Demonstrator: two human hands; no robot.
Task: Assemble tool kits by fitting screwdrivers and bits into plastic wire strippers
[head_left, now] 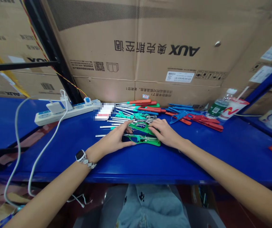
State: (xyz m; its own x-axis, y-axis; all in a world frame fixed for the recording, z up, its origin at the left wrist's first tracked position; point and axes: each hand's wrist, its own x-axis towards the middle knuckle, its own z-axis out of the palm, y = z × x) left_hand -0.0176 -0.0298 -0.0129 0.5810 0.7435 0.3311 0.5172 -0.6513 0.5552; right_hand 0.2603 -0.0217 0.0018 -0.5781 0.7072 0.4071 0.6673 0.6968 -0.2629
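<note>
Two green lighter handles lie between my hands on the blue table. The upper one is a green handle shell [142,127], with the fingers of my right hand [165,132] closed on its right end. My left hand [114,137] is at the left ends, its thumb and fingers spread apart. Its index fingertip touches the upper shell, and the thumb lies by the lower long-nosed lighter [147,139], whose handle shows metal parts and wire inside. Just beyond are several metal lighter tubes [117,120] with teal parts. Finger undersides are partly hidden.
Red-handled lighters [140,102] lie at the back, with blue handle shells [183,109] and red handle shells [204,120] to the right. A bottle [218,106] and a paper cup [233,108] stand at back right. A power strip [79,110] with white cables is left. Cardboard boxes [150,69] form a wall behind.
</note>
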